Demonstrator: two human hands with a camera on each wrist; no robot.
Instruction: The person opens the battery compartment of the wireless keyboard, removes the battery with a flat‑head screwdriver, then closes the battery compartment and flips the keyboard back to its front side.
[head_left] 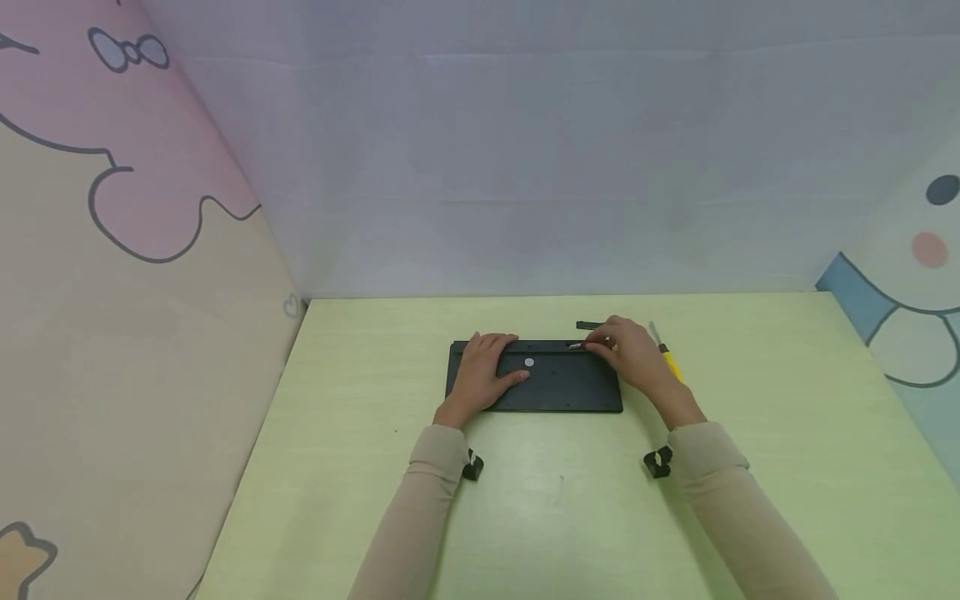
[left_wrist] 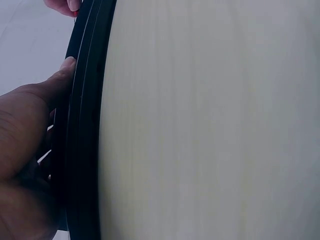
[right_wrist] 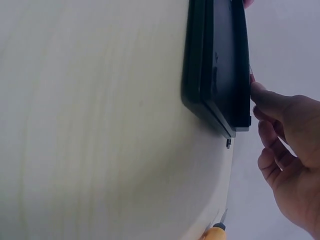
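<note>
Head view: a black slab (head_left: pixel 558 390), looking like a keyboard turned underside up, is lying on the pale table (head_left: pixel 360 358). Over the slab's left part the left hand (head_left: pixel 482 377) is resting spread, fingers reaching its far edge and thumb lying across its back, apparently steadying it rather than gripping. Near the slab's far right corner, the right hand (head_left: pixel 628 352) is pinching a small reddish item (right_wrist: pixel 252 78) between thumb and fingertips, with hardly any gap, at a slot (head_left: pixel 574 345); what the item is, I cannot tell. Past the slab's far edge a dark strip (head_left: pixel 588 325) is lying partly hidden by that hand, and right of the slab a yellow-handled screwdriver (head_left: pixel 671 363) is lying.

The pinch is looking slight, so the reddish item could be slipping away if the fingertips roll. Uneven pressure from the left hand could be making the slab skid or tilt, and a careless knuckle could be knocking the strip aside.

A round pale label (head_left: pixel 529 362) is marking the slab's back near its middle, but no writing or brand is showing legibly anywhere.
</note>
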